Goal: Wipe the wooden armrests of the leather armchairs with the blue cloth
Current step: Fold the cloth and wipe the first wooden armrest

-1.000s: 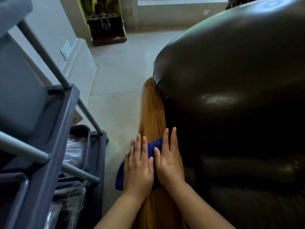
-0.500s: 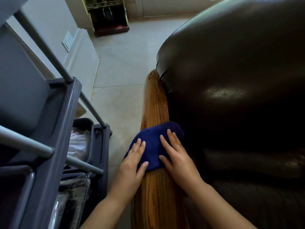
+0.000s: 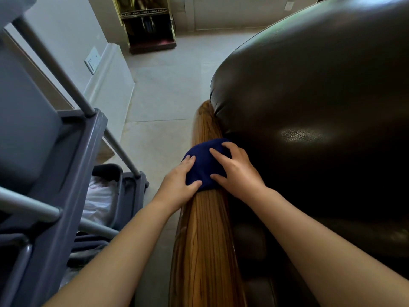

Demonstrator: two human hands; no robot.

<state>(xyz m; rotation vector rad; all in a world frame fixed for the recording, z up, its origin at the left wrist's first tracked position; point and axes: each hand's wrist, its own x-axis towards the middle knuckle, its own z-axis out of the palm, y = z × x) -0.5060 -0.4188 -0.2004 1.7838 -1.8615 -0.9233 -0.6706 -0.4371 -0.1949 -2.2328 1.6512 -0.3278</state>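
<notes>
A glossy wooden armrest (image 3: 205,251) runs away from me along the left side of a dark brown leather armchair (image 3: 309,107). The blue cloth (image 3: 203,165) is draped over the armrest about halfway along it. My left hand (image 3: 178,185) presses on the cloth's left side, thumb on top. On the cloth's right side lies my right hand (image 3: 236,171), fingers spread and curled over it. Both hands wrap the cloth around the wood.
A grey cleaning cart (image 3: 51,173) with metal rails stands close on the left, with plastic bags (image 3: 99,198) in its lower bin. Pale tiled floor (image 3: 163,91) lies between cart and chair. A dark cabinet (image 3: 148,23) stands by the far wall.
Both hands have slid the cloth farther away from me along the armrest, leaving more bare wood near me. The fingers went from lying flat to curling around the cloth.
</notes>
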